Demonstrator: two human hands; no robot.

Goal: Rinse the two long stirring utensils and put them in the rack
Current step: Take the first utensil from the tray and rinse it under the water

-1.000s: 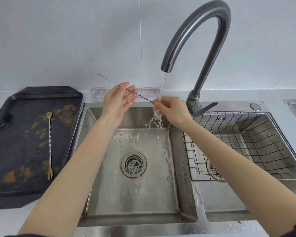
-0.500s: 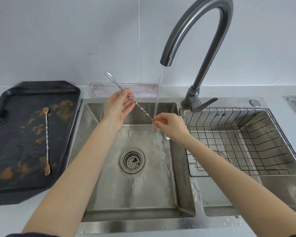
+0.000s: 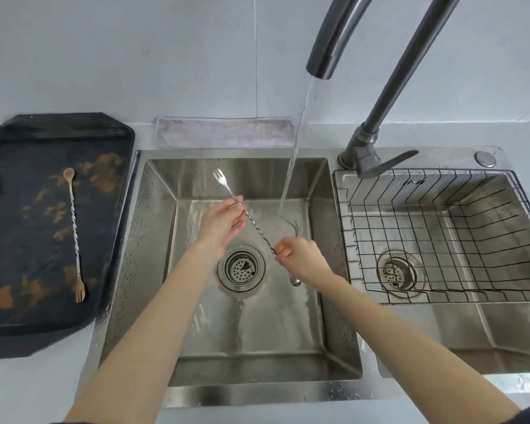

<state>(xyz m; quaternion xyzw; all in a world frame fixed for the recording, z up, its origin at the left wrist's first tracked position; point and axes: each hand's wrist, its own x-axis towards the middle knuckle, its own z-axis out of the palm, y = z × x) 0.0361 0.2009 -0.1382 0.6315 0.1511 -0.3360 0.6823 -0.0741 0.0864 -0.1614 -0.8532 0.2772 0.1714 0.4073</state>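
A silver twisted stirrer [image 3: 256, 226] slants over the left sink basin [image 3: 315, 191], fork end up at the back left, spoon end low by my right wrist. My left hand [image 3: 219, 223] holds its upper stem and my right hand [image 3: 300, 257] pinches its lower stem. Both hands sit left of and below the running water stream [image 3: 294, 154]. A second stirrer [image 3: 74, 237], soiled brown, lies on the black tray [image 3: 0, 209] at the left. The wire rack [image 3: 441, 237] sits in the right basin with nothing in it.
The tall dark faucet [image 3: 389, 99] arches over the divider between the basins, its lever pointing right. A grey cloth [image 3: 224, 131] lies along the back edge behind the left basin. Brown powder stains the tray. The drain strainer [image 3: 241, 267] sits between my forearms.
Both hands have lowered the stirrer into the basin and away from the stream. The camera has come closer to the sink.
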